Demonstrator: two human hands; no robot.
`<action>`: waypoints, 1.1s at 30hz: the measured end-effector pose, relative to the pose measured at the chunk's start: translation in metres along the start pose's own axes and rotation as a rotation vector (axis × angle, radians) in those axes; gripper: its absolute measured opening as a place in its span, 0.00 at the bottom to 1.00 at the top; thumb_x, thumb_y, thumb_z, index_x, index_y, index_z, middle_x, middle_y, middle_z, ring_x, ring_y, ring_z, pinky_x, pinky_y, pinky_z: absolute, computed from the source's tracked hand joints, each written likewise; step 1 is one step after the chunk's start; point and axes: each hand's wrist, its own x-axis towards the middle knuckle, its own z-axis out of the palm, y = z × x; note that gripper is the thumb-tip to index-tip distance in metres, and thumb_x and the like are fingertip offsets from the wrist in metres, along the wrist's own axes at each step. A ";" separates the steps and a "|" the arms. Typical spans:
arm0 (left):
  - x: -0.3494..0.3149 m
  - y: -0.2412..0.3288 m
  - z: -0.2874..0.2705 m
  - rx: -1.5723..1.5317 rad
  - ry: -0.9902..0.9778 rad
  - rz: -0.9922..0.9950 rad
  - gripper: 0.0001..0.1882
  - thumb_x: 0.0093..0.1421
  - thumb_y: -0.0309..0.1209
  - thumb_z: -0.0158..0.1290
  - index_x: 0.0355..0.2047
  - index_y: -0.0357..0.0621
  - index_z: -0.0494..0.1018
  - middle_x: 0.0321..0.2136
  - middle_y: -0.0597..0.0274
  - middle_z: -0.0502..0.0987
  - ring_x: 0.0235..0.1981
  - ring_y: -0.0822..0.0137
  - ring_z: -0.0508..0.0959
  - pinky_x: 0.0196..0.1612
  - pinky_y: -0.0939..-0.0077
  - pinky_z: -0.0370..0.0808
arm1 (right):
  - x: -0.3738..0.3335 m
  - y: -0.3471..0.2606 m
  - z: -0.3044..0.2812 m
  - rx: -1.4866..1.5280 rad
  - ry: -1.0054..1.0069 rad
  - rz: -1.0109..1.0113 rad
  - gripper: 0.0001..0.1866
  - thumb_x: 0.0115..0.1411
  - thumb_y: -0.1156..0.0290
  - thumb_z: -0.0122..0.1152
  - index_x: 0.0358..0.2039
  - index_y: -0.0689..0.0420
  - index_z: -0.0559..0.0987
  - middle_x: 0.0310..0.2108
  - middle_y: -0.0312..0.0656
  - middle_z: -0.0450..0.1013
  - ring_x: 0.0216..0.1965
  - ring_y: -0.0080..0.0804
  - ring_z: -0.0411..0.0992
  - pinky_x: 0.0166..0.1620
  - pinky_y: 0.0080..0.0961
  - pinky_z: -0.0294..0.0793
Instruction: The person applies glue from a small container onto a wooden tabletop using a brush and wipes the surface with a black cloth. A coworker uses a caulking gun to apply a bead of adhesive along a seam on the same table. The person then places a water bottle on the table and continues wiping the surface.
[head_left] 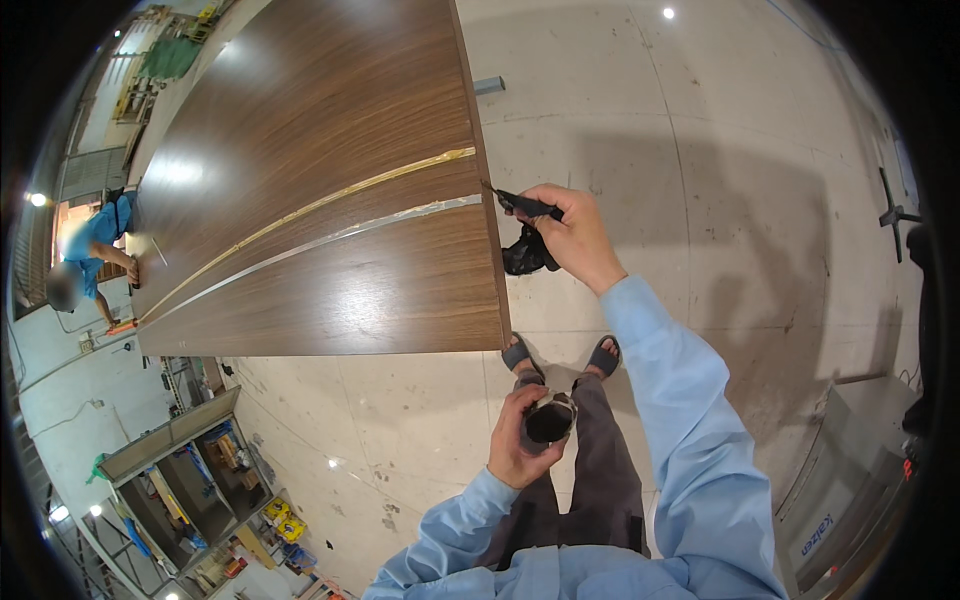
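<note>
My right hand (575, 235) is closed around a slim black-handled tool (530, 206), whose thin dark tip meets the near edge of a large brown wood-grain panel (390, 290). What kind of tool it is I cannot make out. That tip sits between the ends of a gold strip (330, 205) and a silver strip (340, 240) running along the panel. Lower down, in front of my legs, my left hand (515, 440) grips a small round can (548, 420) with a dark inside.
Below the panel's edge, a black object (525, 255) shows behind my right hand. A grey bar end (489, 86) juts out farther up. At the far left, a person in blue (100, 235) leans by the panel. Lower left stands a shelf cabinet (185, 480); a grey metal box (840, 470) is at right.
</note>
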 end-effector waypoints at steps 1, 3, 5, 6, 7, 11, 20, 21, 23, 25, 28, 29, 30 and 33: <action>0.000 0.001 0.000 0.000 0.001 0.000 0.37 0.48 0.21 0.67 0.60 0.38 0.68 0.56 0.47 0.72 0.57 0.53 0.77 0.61 0.63 0.74 | -0.006 -0.002 -0.003 -0.050 -0.032 -0.003 0.09 0.59 0.85 0.61 0.40 0.63 0.84 0.32 0.46 0.80 0.31 0.33 0.75 0.39 0.28 0.74; 0.001 0.001 -0.001 -0.007 0.014 0.003 0.36 0.48 0.21 0.67 0.59 0.38 0.68 0.56 0.47 0.72 0.57 0.53 0.77 0.61 0.63 0.74 | -0.020 -0.007 -0.008 -0.133 -0.133 0.094 0.10 0.58 0.85 0.62 0.40 0.63 0.84 0.32 0.46 0.80 0.32 0.32 0.75 0.38 0.28 0.74; 0.001 0.002 0.000 -0.002 0.017 0.013 0.36 0.48 0.21 0.67 0.59 0.37 0.68 0.56 0.47 0.72 0.57 0.53 0.77 0.61 0.63 0.74 | -0.035 -0.011 -0.012 -0.217 -0.245 0.209 0.11 0.57 0.85 0.63 0.41 0.63 0.84 0.32 0.45 0.79 0.31 0.32 0.75 0.38 0.28 0.73; 0.001 0.002 0.000 0.000 0.020 0.015 0.36 0.48 0.21 0.67 0.59 0.37 0.68 0.56 0.47 0.72 0.57 0.53 0.77 0.61 0.63 0.74 | -0.039 -0.012 -0.012 -0.167 -0.213 0.136 0.11 0.57 0.87 0.61 0.40 0.64 0.83 0.32 0.43 0.79 0.32 0.30 0.74 0.40 0.26 0.73; 0.002 0.002 0.001 -0.002 0.025 0.016 0.36 0.48 0.21 0.67 0.59 0.37 0.68 0.56 0.46 0.72 0.57 0.53 0.77 0.61 0.63 0.74 | -0.040 -0.013 -0.012 -0.133 -0.183 0.107 0.11 0.57 0.88 0.59 0.39 0.65 0.82 0.32 0.41 0.78 0.33 0.27 0.74 0.41 0.24 0.73; 0.004 0.002 0.001 -0.005 0.021 0.008 0.37 0.47 0.21 0.68 0.59 0.38 0.68 0.56 0.46 0.72 0.57 0.53 0.77 0.61 0.63 0.74 | -0.029 -0.011 -0.006 -0.067 -0.123 0.122 0.08 0.59 0.87 0.59 0.38 0.66 0.82 0.32 0.39 0.78 0.33 0.25 0.73 0.40 0.22 0.72; 0.002 0.002 0.002 -0.002 0.004 0.047 0.38 0.48 0.22 0.68 0.60 0.39 0.67 0.55 0.46 0.73 0.57 0.51 0.77 0.61 0.62 0.73 | -0.085 -0.019 -0.054 -0.157 -0.437 0.204 0.09 0.57 0.81 0.68 0.39 0.66 0.82 0.30 0.40 0.76 0.34 0.26 0.72 0.41 0.24 0.72; 0.003 0.003 0.004 0.009 0.015 0.077 0.38 0.48 0.22 0.68 0.60 0.39 0.67 0.55 0.46 0.74 0.57 0.51 0.77 0.61 0.62 0.73 | -0.086 -0.021 -0.058 -0.141 -0.330 0.214 0.09 0.58 0.80 0.69 0.39 0.66 0.82 0.30 0.40 0.76 0.34 0.25 0.72 0.40 0.24 0.72; 0.006 0.005 0.009 0.030 -0.019 0.075 0.39 0.48 0.22 0.69 0.60 0.40 0.67 0.55 0.47 0.74 0.57 0.50 0.77 0.61 0.61 0.74 | -0.079 -0.026 -0.064 -0.144 -0.110 0.273 0.08 0.60 0.78 0.70 0.39 0.66 0.83 0.30 0.39 0.76 0.34 0.23 0.72 0.39 0.23 0.72; 0.012 0.006 0.016 0.012 -0.054 0.107 0.44 0.47 0.23 0.71 0.64 0.44 0.64 0.56 0.47 0.74 0.58 0.45 0.76 0.60 0.59 0.76 | -0.060 -0.032 -0.063 -0.196 -0.059 0.175 0.07 0.61 0.77 0.70 0.39 0.66 0.83 0.30 0.38 0.76 0.33 0.22 0.71 0.38 0.22 0.72; 0.022 0.014 0.027 0.024 -0.034 0.166 0.44 0.47 0.23 0.71 0.65 0.44 0.63 0.57 0.46 0.73 0.58 0.44 0.76 0.61 0.58 0.75 | -0.027 -0.043 -0.049 -0.229 -0.004 0.056 0.07 0.61 0.77 0.70 0.38 0.65 0.83 0.29 0.38 0.75 0.31 0.23 0.71 0.36 0.23 0.71; 0.025 0.016 0.031 0.002 -0.028 0.152 0.43 0.47 0.24 0.71 0.64 0.43 0.65 0.57 0.47 0.73 0.58 0.46 0.76 0.62 0.59 0.75 | -0.014 -0.044 -0.043 -0.209 0.004 0.015 0.06 0.61 0.78 0.70 0.38 0.65 0.83 0.29 0.38 0.75 0.31 0.24 0.72 0.36 0.23 0.71; 0.030 0.020 0.033 -0.029 -0.018 0.142 0.41 0.48 0.24 0.71 0.62 0.42 0.66 0.57 0.47 0.73 0.59 0.47 0.76 0.62 0.59 0.74 | -0.002 -0.045 -0.037 -0.189 0.010 -0.027 0.06 0.61 0.78 0.69 0.38 0.65 0.83 0.29 0.38 0.76 0.31 0.25 0.72 0.36 0.23 0.71; 0.046 0.024 0.040 -0.066 -0.009 0.082 0.39 0.48 0.25 0.71 0.61 0.41 0.67 0.57 0.47 0.73 0.59 0.49 0.76 0.62 0.61 0.74 | 0.028 -0.039 -0.028 -0.203 -0.052 -0.052 0.05 0.61 0.80 0.68 0.38 0.64 0.83 0.30 0.39 0.75 0.32 0.28 0.72 0.38 0.24 0.71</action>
